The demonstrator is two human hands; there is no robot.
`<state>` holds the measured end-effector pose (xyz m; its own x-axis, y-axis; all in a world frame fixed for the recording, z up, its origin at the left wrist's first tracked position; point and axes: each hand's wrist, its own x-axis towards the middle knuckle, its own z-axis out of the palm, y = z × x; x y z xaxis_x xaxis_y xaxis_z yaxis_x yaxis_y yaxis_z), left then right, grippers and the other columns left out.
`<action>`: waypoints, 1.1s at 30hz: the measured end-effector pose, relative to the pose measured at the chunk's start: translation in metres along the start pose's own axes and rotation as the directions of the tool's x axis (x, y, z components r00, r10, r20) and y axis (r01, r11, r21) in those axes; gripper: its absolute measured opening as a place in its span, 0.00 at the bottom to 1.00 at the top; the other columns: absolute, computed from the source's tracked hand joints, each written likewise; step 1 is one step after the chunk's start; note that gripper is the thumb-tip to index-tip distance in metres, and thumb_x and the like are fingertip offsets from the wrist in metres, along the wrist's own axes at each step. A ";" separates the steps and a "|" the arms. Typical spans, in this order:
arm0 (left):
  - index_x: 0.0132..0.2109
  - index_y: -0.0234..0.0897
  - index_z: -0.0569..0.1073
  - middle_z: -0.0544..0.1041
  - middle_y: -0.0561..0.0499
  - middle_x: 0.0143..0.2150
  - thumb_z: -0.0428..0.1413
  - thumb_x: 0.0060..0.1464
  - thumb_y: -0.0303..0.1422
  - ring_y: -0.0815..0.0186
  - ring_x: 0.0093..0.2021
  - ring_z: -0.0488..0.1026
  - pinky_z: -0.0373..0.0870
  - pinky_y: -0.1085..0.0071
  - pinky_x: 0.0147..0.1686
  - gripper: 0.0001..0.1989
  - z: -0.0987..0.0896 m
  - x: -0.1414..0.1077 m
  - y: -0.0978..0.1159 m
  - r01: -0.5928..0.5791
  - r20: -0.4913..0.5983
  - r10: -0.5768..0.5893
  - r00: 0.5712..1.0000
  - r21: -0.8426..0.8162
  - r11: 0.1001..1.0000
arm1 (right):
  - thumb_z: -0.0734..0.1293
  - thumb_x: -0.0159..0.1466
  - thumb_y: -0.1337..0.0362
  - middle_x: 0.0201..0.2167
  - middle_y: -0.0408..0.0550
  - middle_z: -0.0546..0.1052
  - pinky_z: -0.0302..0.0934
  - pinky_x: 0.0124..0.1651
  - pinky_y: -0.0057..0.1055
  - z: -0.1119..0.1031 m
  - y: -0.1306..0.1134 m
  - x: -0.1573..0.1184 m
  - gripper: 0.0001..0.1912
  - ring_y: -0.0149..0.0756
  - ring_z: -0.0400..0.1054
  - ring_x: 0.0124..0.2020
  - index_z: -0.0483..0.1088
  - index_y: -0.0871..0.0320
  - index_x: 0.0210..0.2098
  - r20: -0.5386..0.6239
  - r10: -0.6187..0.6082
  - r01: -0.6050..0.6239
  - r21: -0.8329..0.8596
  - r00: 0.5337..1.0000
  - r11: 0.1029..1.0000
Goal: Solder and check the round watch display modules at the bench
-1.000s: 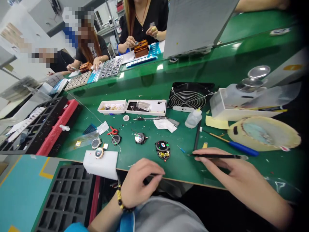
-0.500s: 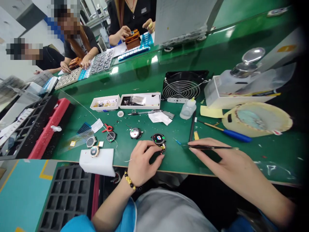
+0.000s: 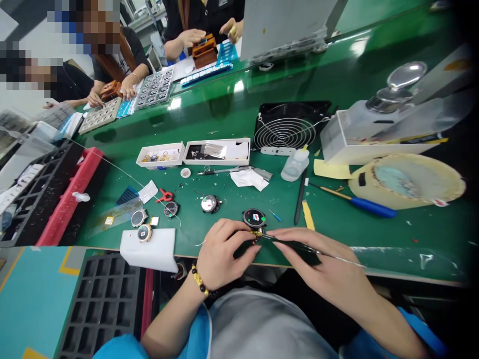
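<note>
Tweezers point(image 3: 295, 245) at watch module point(image 3: 254, 218) edge — probably

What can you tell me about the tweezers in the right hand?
The tweezers are slender and pointed, dark along most of their length with a bright metallic rear end. They lie nearly level in the right hand, pinched by the fingers, tips pointing left toward a small gold part next to a round black module.

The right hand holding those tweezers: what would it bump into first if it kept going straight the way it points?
The right hand would probably meet the small gold part first, through its tweezers; depth is hard to judge.
</note>
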<state>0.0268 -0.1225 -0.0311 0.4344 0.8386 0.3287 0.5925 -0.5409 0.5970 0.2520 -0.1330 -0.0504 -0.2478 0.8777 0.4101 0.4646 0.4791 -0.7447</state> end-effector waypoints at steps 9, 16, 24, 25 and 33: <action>0.49 0.38 0.76 0.81 0.47 0.48 0.62 0.65 0.32 0.60 0.48 0.76 0.75 0.61 0.48 0.06 0.001 0.001 -0.001 -0.009 -0.016 0.009 1.000 0.005 1.000 | 0.68 0.73 0.70 0.48 0.45 0.82 0.70 0.56 0.27 -0.003 0.006 -0.004 0.08 0.31 0.78 0.49 0.72 0.54 0.50 0.028 -0.080 0.080 0.011 0.996 0.997; 0.48 0.38 0.76 0.81 0.47 0.48 0.61 0.66 0.31 0.61 0.48 0.76 0.75 0.61 0.48 0.05 0.001 0.000 0.000 0.001 0.006 -0.002 1.000 0.012 1.000 | 0.68 0.73 0.73 0.50 0.45 0.81 0.69 0.57 0.25 -0.003 0.008 -0.005 0.10 0.30 0.77 0.51 0.74 0.55 0.51 0.052 -0.115 0.113 0.038 0.992 0.993; 0.49 0.37 0.76 0.80 0.47 0.49 0.60 0.66 0.28 0.60 0.49 0.75 0.76 0.60 0.51 0.06 0.002 0.002 0.000 -0.020 0.019 0.020 1.000 -0.020 1.000 | 0.67 0.71 0.77 0.55 0.44 0.80 0.70 0.60 0.32 -0.002 0.016 -0.013 0.18 0.35 0.76 0.55 0.74 0.53 0.56 0.065 -0.107 0.100 0.097 0.992 0.990; 0.49 0.37 0.76 0.80 0.46 0.49 0.60 0.66 0.28 0.61 0.50 0.75 0.76 0.61 0.52 0.06 0.002 0.003 0.000 -0.024 0.019 0.025 1.000 -0.028 0.999 | 0.67 0.71 0.78 0.56 0.44 0.79 0.70 0.60 0.32 -0.001 0.016 -0.013 0.19 0.35 0.76 0.55 0.74 0.53 0.56 0.062 -0.099 0.093 0.098 0.993 0.991; 0.51 0.36 0.75 0.79 0.45 0.50 0.59 0.66 0.25 0.60 0.52 0.74 0.76 0.61 0.54 0.09 0.000 0.003 0.000 -0.034 0.033 0.036 0.999 -0.046 0.998 | 0.68 0.71 0.76 0.50 0.43 0.82 0.71 0.57 0.26 0.001 0.005 -0.004 0.13 0.31 0.78 0.50 0.75 0.54 0.51 0.002 -0.056 0.055 0.096 0.998 0.994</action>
<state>0.0277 -0.1198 -0.0302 0.4778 0.8160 0.3254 0.5455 -0.5660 0.6182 0.2549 -0.1342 -0.0562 -0.2750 0.8498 0.4497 0.3666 0.5251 -0.7681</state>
